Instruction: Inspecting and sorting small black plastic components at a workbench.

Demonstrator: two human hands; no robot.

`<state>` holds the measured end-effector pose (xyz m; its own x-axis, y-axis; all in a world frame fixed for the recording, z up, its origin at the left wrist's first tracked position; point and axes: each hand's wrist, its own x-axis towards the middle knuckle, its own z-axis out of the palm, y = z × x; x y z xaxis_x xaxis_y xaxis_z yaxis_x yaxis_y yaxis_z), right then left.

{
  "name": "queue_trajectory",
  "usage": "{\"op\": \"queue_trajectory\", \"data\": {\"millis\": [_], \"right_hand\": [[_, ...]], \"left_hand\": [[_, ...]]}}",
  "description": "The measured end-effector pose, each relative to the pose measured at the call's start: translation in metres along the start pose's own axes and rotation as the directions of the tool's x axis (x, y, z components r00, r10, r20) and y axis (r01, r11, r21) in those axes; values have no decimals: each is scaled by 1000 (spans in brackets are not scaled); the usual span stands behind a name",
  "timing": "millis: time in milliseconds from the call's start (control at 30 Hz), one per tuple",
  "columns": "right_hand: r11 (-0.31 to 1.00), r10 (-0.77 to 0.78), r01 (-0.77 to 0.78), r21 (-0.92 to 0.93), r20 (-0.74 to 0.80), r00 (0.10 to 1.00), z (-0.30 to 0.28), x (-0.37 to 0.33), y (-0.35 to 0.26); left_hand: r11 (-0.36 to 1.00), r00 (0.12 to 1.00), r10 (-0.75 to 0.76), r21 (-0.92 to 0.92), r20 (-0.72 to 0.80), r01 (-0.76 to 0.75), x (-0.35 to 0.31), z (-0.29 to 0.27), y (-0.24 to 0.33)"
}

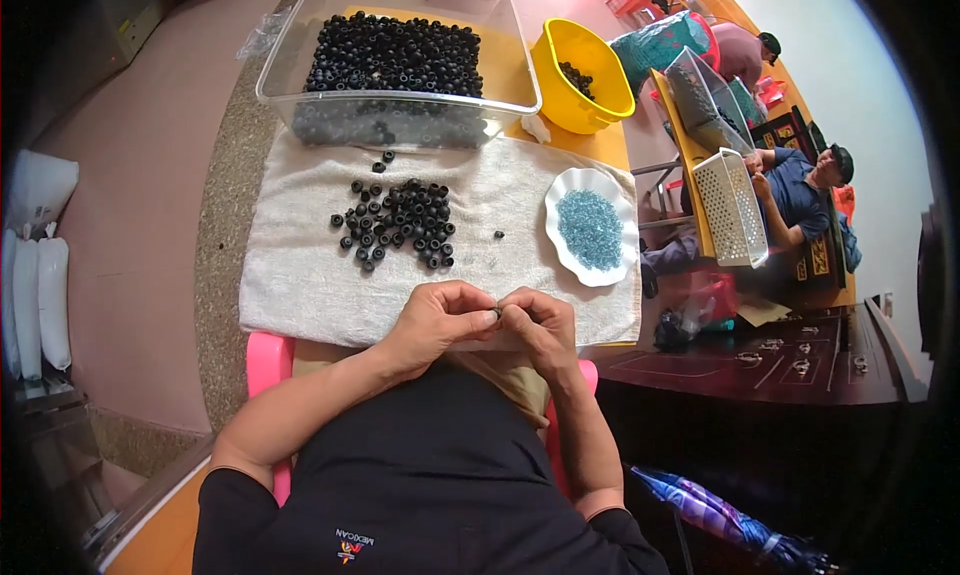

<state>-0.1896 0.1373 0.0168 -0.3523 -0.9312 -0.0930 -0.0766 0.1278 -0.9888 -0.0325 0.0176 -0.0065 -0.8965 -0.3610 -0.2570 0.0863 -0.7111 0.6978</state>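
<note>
Close in front of my body, over the near edge of the towel, my left hand (440, 320) and my right hand (545, 333) meet fingertip to fingertip. Both pinch a small dark round piece (497, 313), mostly hidden by the thumbs and fingers. Beyond my left hand lies a loose pile of black round pieces with holes (400, 223), bead-like in shape. One single black piece (498, 235) sits apart, between the pile and a white wavy-rimmed plate (556, 237). That plate holds many tiny clear blue pieces (590, 231).
A white towel (300, 275) covers the table. At its far side stands a clear plastic bin (400, 110) of black pieces, beside a yellow basin (600, 117) with a few more. Two people sit at the right near a white perforated basket (728, 210). A folded umbrella (730, 520) lies lower right.
</note>
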Motion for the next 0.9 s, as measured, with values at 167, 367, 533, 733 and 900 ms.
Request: {"op": "queue_trajectory", "data": {"millis": [167, 367, 533, 733, 900], "right_hand": [[996, 65, -63, 58, -19, 998, 4, -1, -5], [993, 80, -75, 88, -59, 995, 12, -2, -4], [795, -462, 394, -461, -40, 886, 24, -7, 2], [702, -521, 458, -545, 46, 853, 4, 8, -16], [554, -495, 382, -740, 77, 866, -13, 55, -24]], "left_hand": [[1000, 1000, 19, 17, 7, -19, 0, 0, -1], [1000, 1000, 22, -5, 3, -22, -1, -1, -1], [997, 999, -16, -79, -49, 12, -4, 5, 8], [995, 999, 17, -96, -40, -21, 2, 0, -2], [997, 998, 13, -79, -64, -18, 0, -1, 0]]}}
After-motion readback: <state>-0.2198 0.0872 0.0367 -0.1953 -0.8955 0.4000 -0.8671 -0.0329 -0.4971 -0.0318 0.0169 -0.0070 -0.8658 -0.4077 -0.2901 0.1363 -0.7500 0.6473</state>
